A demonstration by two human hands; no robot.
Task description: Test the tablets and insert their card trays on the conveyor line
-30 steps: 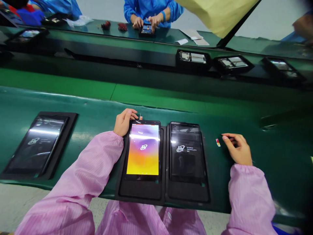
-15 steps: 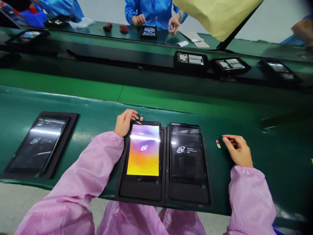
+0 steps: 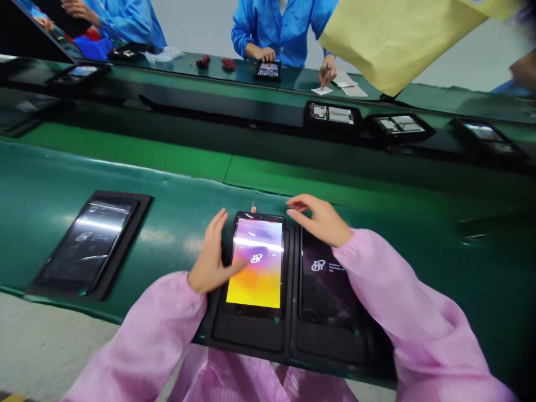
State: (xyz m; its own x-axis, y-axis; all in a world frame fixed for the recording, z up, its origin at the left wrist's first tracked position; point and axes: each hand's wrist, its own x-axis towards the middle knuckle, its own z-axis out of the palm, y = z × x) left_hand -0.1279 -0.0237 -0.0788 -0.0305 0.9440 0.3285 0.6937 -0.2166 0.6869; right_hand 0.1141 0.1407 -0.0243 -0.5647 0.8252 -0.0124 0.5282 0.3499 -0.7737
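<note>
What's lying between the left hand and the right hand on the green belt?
In the head view, a lit tablet sitting in a black tray lies between the left hand and the right hand.

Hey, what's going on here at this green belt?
A person in a pink striped smock has both hands at two tablets lying in black trays on a green conveyor belt. The left hand rests at the edge of a lit tablet, its thumb over the screen. The open right hand is near that tablet's upper corner, above a dark tablet. Across the line, a co-worker in blue handles another device.
</note>
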